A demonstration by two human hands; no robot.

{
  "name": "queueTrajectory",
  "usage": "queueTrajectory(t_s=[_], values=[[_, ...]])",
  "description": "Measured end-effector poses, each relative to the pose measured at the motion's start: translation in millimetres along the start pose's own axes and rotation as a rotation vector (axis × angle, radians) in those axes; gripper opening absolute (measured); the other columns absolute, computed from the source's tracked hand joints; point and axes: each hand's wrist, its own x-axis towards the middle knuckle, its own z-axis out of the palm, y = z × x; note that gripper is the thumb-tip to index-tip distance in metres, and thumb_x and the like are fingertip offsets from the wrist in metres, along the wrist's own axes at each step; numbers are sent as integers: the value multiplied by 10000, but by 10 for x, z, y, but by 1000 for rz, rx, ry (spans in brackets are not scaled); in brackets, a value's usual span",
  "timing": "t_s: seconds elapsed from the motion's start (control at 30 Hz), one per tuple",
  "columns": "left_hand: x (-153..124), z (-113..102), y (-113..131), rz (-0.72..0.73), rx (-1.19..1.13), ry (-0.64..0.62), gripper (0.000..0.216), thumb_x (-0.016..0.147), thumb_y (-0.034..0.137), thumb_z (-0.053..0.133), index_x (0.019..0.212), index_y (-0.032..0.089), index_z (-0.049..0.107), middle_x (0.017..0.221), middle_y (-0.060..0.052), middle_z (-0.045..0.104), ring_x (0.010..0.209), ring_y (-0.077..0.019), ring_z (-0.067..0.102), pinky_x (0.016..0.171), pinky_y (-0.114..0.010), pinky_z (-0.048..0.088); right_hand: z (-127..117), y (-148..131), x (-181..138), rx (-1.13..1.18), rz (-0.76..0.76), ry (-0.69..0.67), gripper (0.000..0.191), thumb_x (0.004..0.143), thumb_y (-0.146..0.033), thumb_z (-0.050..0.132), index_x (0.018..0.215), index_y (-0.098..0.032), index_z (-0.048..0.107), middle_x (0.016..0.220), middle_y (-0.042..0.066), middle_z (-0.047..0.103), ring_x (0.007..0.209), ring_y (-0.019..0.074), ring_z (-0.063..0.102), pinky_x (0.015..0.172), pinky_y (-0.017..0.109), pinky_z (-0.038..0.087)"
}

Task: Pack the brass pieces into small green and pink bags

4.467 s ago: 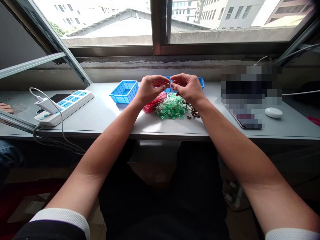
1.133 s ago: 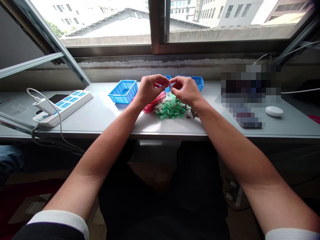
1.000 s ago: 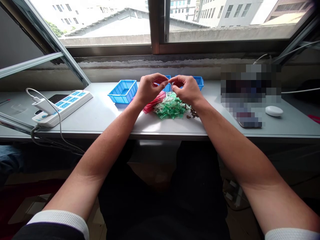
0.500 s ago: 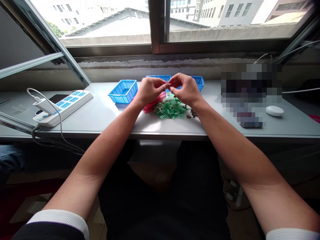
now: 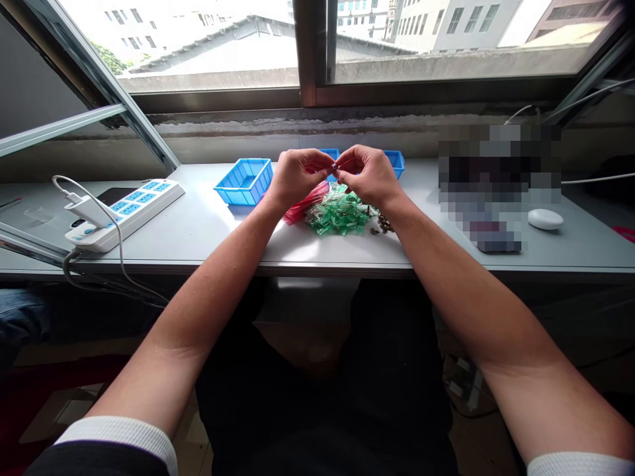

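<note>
My left hand (image 5: 301, 177) and my right hand (image 5: 370, 175) meet fingertip to fingertip above the table. Both are pinched around a tiny dark piece (image 5: 335, 167), too small to name. Below them lies a heap of green translucent plastic pieces (image 5: 340, 215). Pink plastic strips or bags (image 5: 305, 203) lie to its left, partly under my left hand. Small brass-coloured metal parts (image 5: 384, 223) sit by the heap's right side, near my right wrist. Behind my hands, two blue bins, one at the centre (image 5: 330, 153) and one at right (image 5: 397, 162), are partly hidden.
Another blue bin (image 5: 244, 182) stands to the left of my hands. A white power strip (image 5: 126, 215) with a plugged-in charger and cable lies at far left. On the right are a blurred-out area (image 5: 496, 192) and a white mouse (image 5: 545, 219). A window runs behind the table.
My hands stay almost in place; the fingers have shifted slightly and the tiny dark piece shows a little more between the fingertips. The rest looks unchanged.
</note>
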Motion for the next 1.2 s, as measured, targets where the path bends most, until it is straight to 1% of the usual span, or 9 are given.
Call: queueTrajectory(t_s=[0.1, 0.23, 0.4, 0.57, 0.67, 0.8, 0.93, 1.07, 1.2], values=[[9, 12, 14, -38, -39, 16, 268, 925, 220, 962, 1182, 243, 886, 1130, -75, 986, 1111, -288, 970, 1133, -493, 804, 7, -33, -15, -23, 3, -15, 383, 990, -579, 1037, 1217, -301, 905, 1105, 83, 934, 1029, 330, 880, 898, 562, 800], [10, 13, 28, -34, 10, 26, 216, 979, 268, 938, 1179, 252, 860, 1113, -74, 968, 1089, -269, 957, 1092, -461, 785, -15, -85, -14, -79, -46, 41, 247, 1039, -503, 995, 1122, -299, 883, 1129, 106, 938, 1103, 347, 886, 1030, 579, 794], [3, 4, -9, 2, 121, -23, 125, 1010, 374, 884, 1088, 277, 898, 1119, -81, 976, 1080, -280, 923, 1065, -468, 764, -170, 63, 89, -322, -78, 225, 289, 1071, -566, 986, 1108, -297, 888, 1075, 126, 926, 1112, 399, 870, 1122, 630, 754], [2, 14, -77, 13, 196, -87, 119, 969, 441, 895, 999, 331, 930, 1127, -77, 990, 1103, -328, 908, 1169, -541, 731, -356, 406, 223, -486, -40, 457, 411, 1153, -600, 916, 1359, -245, 919, 1138, 197, 919, 1285, 467, 853, 1153, 648, 710], [10, 16, -60, -11, 196, -68, 155, 993, 472, 903, 1010, 320, 931, 1168, -96, 994, 1140, -346, 901, 1202, -549, 709, -371, 494, 242, -496, -60, 436, 434, 1141, -566, 926, 1403, -220, 922, 1102, 189, 907, 1260, 478, 856, 1143, 683, 712], [33, -39, -89, -4, 194, 40, 204, 1087, 460, 824, 1069, 286, 927, 1202, -133, 972, 1161, -344, 886, 1212, -537, 683, -247, 368, 178, -487, -95, 267, 217, 1096, -362, 912, 1278, -246, 934, 1081, 139, 915, 1068, 400, 857, 1150, 674, 704], [33, -153, -294, -46, 379, 104, 98, 952, 379, 905, 1003, 294, 905, 1209, -149, 935, 1131, -373, 841, 1244, -583, 663, -104, 196, 103, -417, -96, 156, 119, 1068, -306, 891, 1185, -297, 904, 1052, 101, 910, 996, 358, 832, 1110, 633, 700], [3, -218, -449, -177, 488, 54, 191, 831, 370, 987, 963, 269, 890, 1424, -215, 888, 1087, -405, 833, 1178, -667, 701, -82, 159, 89, -415, -97, 153, 94, 1060, -281, 853, 1149, -297, 879, 1045, 102, 905, 973, 346, 818, 1087, 632, 700], [-10, -215, -411, -177, 487, 23, 301, 815, 353, 1034, 1077, 252, 925, 1533, -227, 854, 1179, -432, 852, 1255, -694, 692, -110, 179, 101, -378, -79, 164, 50, 1067, -283, 879, 1113, -299, 866, 1037, 97, 898, 963, 333, 820, 1102, 626, 702]])
